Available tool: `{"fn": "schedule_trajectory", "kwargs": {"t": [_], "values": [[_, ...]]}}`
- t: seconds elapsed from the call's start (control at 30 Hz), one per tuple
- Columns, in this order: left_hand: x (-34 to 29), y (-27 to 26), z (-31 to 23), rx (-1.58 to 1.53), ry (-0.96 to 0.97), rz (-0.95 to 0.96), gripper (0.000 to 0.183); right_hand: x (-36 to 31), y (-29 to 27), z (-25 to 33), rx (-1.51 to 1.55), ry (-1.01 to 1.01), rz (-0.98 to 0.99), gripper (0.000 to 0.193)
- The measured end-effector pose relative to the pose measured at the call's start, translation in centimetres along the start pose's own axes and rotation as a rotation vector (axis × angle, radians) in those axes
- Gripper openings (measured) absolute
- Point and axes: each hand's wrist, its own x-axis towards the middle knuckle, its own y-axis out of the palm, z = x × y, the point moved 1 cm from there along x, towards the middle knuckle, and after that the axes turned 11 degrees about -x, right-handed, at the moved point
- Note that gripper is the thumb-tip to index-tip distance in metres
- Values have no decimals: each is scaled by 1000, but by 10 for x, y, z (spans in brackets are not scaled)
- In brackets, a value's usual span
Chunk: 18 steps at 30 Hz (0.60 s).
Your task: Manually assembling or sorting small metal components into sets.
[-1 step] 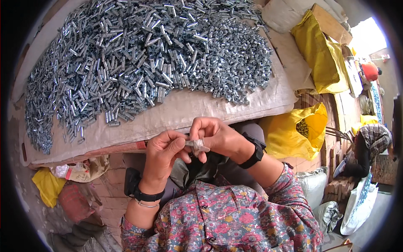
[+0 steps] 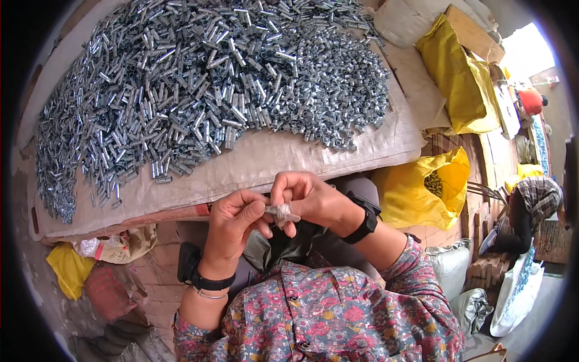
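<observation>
Above my lap, my left hand point(image 2: 239, 211) and my right hand point(image 2: 303, 198) meet with fingers pinched together. Between them is a small silvery-white piece point(image 2: 281, 212); its kind is hard to make out, as the fingertips cover much of it. Both hands are closed on it, just in front of the table's near edge. Beyond them a big heap of slim metal sleeves point(image 2: 181, 84) covers the left and middle of the cloth-covered table point(image 2: 274, 158). Short metal rings point(image 2: 338, 90) are piled at the heap's right side.
A yellow sack point(image 2: 398, 193) with small dark pieces inside stands right of my knees. Another yellow sack point(image 2: 452, 78) lies farther right. A person point(image 2: 531, 205) bends over at the far right, near a white sack point(image 2: 515, 301). Bags point(image 2: 108, 289) lie at lower left.
</observation>
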Motion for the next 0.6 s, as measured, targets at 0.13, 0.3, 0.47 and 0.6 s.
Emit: {"fn": "schedule_trajectory", "kwargs": {"t": [0.13, 0.3, 0.47, 0.6], "values": [[-1, -6, -5, -50, -99, 86, 17, -3, 3, 8, -142, 59, 26, 10], [0, -10, -11, 375, -18, -18, 16, 0, -25, 42, -1648, -323, -481, 18], [19, 3, -25, 1016, 182, 127, 13, -1, -59, 43, -2207, -171, -498, 22], [53, -9, -38, 1422, 610, -112, 15, 6, -55, 45, -2307, -123, -418, 25]]}}
